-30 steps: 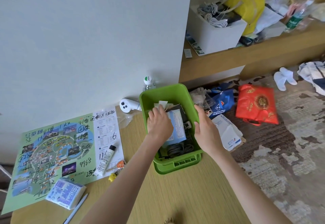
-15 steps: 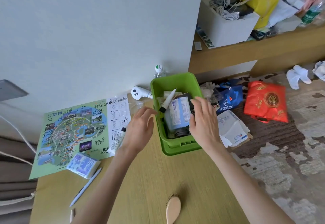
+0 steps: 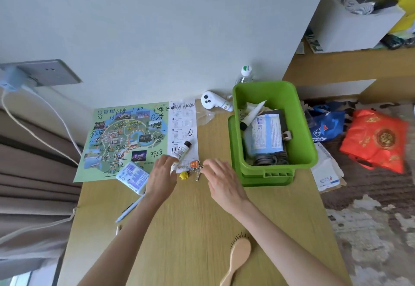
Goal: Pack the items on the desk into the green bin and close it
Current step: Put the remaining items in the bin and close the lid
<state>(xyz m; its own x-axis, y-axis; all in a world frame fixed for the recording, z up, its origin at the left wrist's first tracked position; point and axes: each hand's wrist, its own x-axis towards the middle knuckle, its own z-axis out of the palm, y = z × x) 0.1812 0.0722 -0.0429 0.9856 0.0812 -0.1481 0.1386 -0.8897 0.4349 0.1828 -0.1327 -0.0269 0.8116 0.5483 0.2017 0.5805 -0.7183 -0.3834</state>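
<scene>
While both hands are working over the middle of the desk [image 3: 202,229], I am going for two small items at once.

L hand [image 3: 160,176]: fingers straight, tips resting on the near end of the white tube [image 3: 182,149], which is lying across the edge of the map [image 3: 125,137]. Not closed round it yet.

R hand [image 3: 223,181]: relaxed, holding nothing, tips just beside the key bunch [image 3: 195,170] w/ its orange tag [image 3: 194,164] and yellow charm [image 3: 184,175]. Contact not confirmable.

Green bin [image 3: 307,148] is standing at the desk's right edge, open and part-filled, apparently seated on its own lid [image 3: 267,180].

Recs, as judgement only: I am aiming to pinch the tube at mid-body so it is not rolling off. I am scooping the keys by the ring, not the charm, so nothing is dangling or snagging. Bin contents are piling high, so I am planning to lay both items flat along the near wall.

Tissue pack [image 3: 133,176], pen [image 3: 130,209] and hairbrush [image 3: 238,256] are waiting; lid goes last.
</scene>
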